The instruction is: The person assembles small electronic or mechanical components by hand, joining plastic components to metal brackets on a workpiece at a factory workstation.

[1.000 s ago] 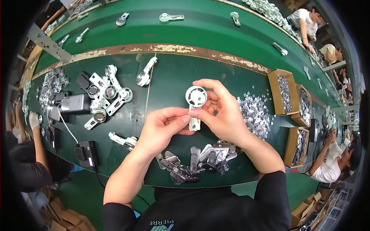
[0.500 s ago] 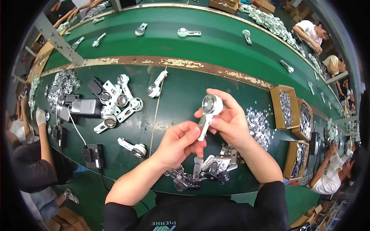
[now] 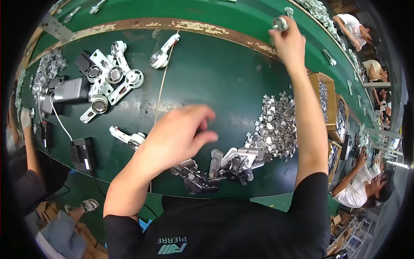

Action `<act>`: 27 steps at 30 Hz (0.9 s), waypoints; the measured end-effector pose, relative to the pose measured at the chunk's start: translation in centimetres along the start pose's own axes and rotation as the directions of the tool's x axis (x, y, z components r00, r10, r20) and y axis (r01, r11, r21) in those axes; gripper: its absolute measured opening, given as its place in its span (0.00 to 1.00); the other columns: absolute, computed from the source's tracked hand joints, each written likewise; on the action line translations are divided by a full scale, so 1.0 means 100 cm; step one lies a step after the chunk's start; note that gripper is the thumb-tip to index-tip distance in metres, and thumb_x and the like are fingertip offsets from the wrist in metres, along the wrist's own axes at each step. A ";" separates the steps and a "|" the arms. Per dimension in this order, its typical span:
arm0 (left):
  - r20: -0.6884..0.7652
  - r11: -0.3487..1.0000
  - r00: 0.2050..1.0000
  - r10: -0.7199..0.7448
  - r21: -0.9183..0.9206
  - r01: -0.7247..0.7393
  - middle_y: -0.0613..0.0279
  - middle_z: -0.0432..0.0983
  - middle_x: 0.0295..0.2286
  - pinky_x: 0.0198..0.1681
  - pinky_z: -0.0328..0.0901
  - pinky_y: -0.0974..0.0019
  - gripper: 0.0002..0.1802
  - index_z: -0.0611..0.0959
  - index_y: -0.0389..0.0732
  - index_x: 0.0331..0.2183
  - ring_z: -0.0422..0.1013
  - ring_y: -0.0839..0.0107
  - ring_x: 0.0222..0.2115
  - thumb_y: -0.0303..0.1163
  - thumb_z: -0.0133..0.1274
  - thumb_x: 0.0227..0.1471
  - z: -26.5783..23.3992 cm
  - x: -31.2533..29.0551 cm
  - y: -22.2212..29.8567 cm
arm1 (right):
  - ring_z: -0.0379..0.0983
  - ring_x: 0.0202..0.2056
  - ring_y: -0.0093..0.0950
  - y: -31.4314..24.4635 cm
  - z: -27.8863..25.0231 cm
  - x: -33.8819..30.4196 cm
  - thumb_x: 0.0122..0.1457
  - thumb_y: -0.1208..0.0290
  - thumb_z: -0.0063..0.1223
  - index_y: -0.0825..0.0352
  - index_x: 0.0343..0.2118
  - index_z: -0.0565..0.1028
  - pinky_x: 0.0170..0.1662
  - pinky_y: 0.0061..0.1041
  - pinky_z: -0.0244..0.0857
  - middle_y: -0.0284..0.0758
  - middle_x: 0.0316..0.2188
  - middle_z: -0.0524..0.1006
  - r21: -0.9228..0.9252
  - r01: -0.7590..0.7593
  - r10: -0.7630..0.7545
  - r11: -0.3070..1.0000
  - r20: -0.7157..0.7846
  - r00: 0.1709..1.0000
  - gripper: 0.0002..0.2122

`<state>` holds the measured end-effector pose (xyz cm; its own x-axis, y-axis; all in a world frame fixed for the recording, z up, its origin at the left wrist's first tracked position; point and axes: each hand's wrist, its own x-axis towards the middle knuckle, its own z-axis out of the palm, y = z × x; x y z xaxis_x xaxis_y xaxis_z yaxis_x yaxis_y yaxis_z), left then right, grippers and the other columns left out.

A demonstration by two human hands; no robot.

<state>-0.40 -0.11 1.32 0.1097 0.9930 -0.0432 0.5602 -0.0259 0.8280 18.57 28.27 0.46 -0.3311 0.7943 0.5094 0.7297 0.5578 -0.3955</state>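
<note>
At the far right of the table, my right hand (image 3: 290, 45) reaches over the conveyor belt's edge. Its fingers are closed on a small white handheld fan (image 3: 280, 24), whose round head shows while the rest is hidden or blurred. My left hand (image 3: 183, 131) hovers above the near middle of the table, open and holding nothing, with thumb and fingers apart. Just beyond its wrist lies another white handheld fan (image 3: 129, 137), partly covered by my arm. Below that hand is a heap of grey and silver handle covers (image 3: 215, 166).
Several unfinished fans (image 3: 114, 74) lie piled at the left, near a dark grey box (image 3: 77, 90) and a black corded device (image 3: 82, 154). A single fan (image 3: 158, 59) lies farther back. Small silver pieces (image 3: 276, 125) and cardboard boxes (image 3: 331, 88) are at right. Co-workers sit on both sides.
My right hand has carried the fan away from my left hand, far and right to the belt. My left hand has let go of it and moved left. The view has shifted.
</note>
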 end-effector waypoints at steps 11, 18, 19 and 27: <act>0.313 0.956 0.924 0.219 0.123 -0.268 0.65 0.69 0.29 0.28 0.67 0.60 0.16 0.84 0.50 0.32 0.73 0.63 0.28 0.25 0.64 0.35 0.019 -0.026 0.023 | 0.76 0.38 0.36 0.033 -0.029 0.008 0.53 0.70 0.61 0.65 0.50 0.72 0.42 0.32 0.71 0.41 0.36 0.77 0.623 0.210 -0.211 0.753 -0.074 0.975 0.20; 0.339 0.960 0.932 0.127 0.194 -0.201 0.64 0.67 0.28 0.27 0.66 0.60 0.11 0.83 0.48 0.27 0.71 0.63 0.26 0.28 0.66 0.34 0.023 -0.021 0.018 | 0.74 0.28 0.29 -0.047 -0.106 -0.144 0.47 0.80 0.64 0.66 0.30 0.79 0.30 0.26 0.68 0.34 0.29 0.77 0.499 0.052 -0.287 0.865 0.407 0.867 0.07; 0.325 0.966 0.934 0.151 0.153 -0.209 0.63 0.67 0.28 0.27 0.66 0.60 0.11 0.83 0.47 0.27 0.71 0.62 0.26 0.27 0.65 0.35 0.024 -0.018 0.017 | 0.73 0.29 0.31 -0.049 -0.106 -0.157 0.46 0.80 0.64 0.66 0.29 0.79 0.31 0.27 0.68 0.34 0.28 0.76 0.468 0.038 -0.271 0.883 0.442 0.855 0.07; 0.222 0.967 0.952 0.212 0.095 -0.238 0.64 0.67 0.28 0.28 0.66 0.59 0.09 0.81 0.46 0.25 0.72 0.63 0.28 0.26 0.64 0.37 0.026 -0.007 0.014 | 0.68 0.31 0.29 -0.050 -0.094 -0.163 0.41 0.81 0.58 0.63 0.28 0.81 0.33 0.27 0.66 0.31 0.26 0.69 0.315 0.409 -0.516 0.857 0.500 0.696 0.09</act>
<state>2.47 -1.17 1.08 0.4055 0.9140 0.0105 0.5935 -0.2720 0.7575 25.93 10.28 1.36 -0.9057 0.3855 0.1767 0.3015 0.8783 -0.3710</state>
